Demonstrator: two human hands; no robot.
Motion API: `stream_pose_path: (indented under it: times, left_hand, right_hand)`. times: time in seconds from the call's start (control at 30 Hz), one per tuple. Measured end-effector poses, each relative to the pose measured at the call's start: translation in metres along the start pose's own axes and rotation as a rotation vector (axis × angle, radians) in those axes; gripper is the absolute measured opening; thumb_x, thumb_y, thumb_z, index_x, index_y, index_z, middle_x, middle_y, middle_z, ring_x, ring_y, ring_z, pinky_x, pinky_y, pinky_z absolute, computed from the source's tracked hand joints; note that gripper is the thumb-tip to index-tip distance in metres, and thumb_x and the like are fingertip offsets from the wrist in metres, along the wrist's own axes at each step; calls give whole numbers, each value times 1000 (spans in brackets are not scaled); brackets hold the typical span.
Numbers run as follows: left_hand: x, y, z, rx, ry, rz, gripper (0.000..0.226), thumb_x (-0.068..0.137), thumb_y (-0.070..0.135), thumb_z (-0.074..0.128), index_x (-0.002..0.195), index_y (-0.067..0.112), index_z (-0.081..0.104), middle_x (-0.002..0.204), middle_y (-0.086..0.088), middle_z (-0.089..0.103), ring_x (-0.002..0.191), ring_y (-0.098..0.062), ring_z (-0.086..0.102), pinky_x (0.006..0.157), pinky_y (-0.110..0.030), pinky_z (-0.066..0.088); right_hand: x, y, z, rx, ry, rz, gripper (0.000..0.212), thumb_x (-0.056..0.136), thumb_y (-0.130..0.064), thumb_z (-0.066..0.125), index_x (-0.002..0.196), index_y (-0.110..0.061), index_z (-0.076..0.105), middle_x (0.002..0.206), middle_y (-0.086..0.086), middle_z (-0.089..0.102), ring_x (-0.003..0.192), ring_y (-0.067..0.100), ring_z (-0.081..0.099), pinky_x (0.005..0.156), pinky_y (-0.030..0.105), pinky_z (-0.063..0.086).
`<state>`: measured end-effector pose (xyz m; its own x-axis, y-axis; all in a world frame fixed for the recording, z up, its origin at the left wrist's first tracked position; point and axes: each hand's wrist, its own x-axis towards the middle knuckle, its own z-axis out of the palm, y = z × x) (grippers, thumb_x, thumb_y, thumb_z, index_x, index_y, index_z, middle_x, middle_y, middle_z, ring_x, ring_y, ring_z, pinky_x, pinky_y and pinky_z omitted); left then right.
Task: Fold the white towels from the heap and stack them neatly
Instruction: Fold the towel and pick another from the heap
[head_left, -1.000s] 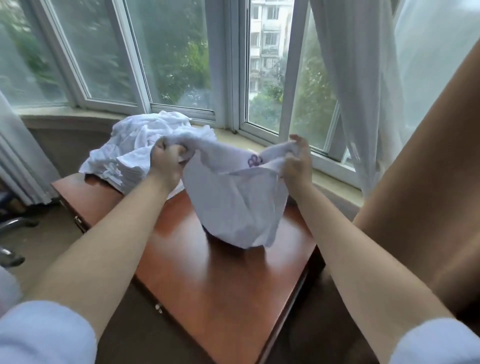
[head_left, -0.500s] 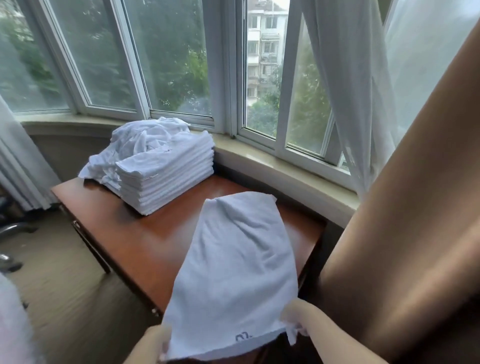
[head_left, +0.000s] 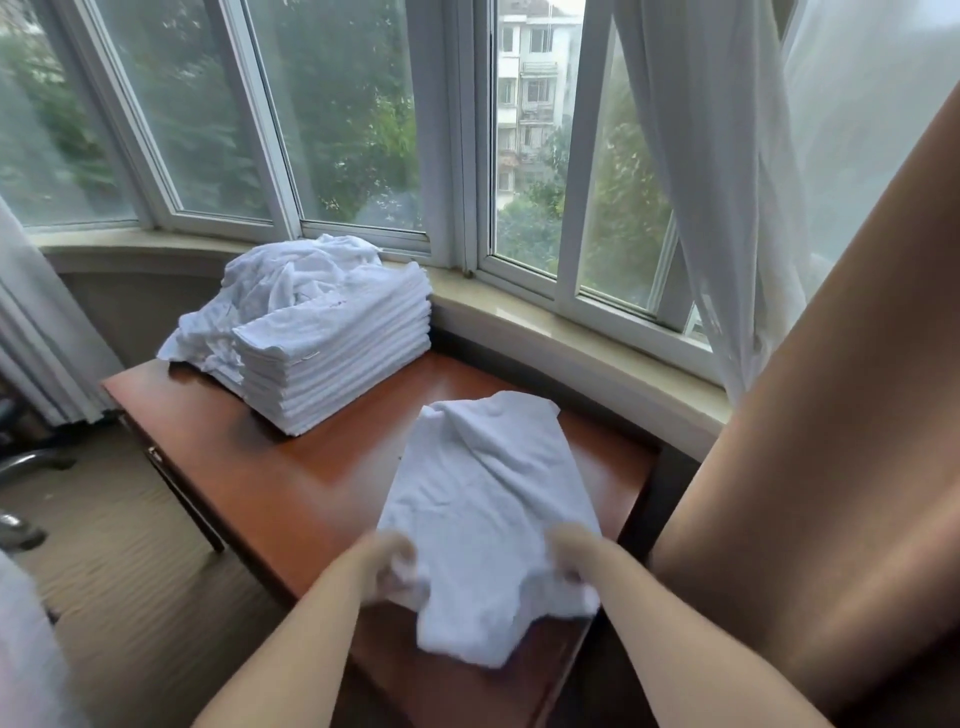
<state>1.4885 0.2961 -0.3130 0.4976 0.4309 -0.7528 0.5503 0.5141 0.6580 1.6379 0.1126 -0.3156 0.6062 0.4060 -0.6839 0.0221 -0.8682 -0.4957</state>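
Note:
A white towel (head_left: 488, 499) lies stretched along the wooden table (head_left: 311, 483), its near end bunched and hanging toward me. My left hand (head_left: 384, 564) grips the towel's near left edge. My right hand (head_left: 571, 556) grips its near right edge. Both hands are blurred by motion. At the table's far left stands a neat stack of folded white towels (head_left: 337, 358). Behind and left of the stack lies the crumpled heap of white towels (head_left: 280, 291).
A stone window sill (head_left: 571, 338) curves round the table's far side under the windows. A sheer curtain (head_left: 727, 208) hangs at the right next to a tan drape (head_left: 805, 467). Chair parts (head_left: 21, 467) stand on the carpet at the left.
The towel went from held up in the air to laid out along the table. Since half a second ago both hands moved forward, carrying its near end over the table.

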Motion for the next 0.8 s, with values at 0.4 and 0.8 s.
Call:
stream_pose_path:
  times: [0.4, 0.8]
  left_hand:
    - [7, -25, -18, 30, 509, 359, 16, 60, 13, 57, 69, 0, 59, 71, -17, 60, 68, -29, 54, 54, -26, 37]
    - [-43, -146, -29, 436, 589, -120, 25, 93, 12, 51, 95, -9, 65, 75, -19, 69, 86, -29, 62, 74, -29, 47]
  right_hand:
    - [15, 31, 16, 479, 467, -221, 54, 89, 4, 35, 132, -25, 50, 113, 15, 59, 69, 26, 57, 47, 24, 44]
    - [-28, 139, 58, 387, 135, 76, 41, 92, -2, 50, 132, -10, 45, 84, 2, 45, 63, 13, 43, 51, 22, 39]
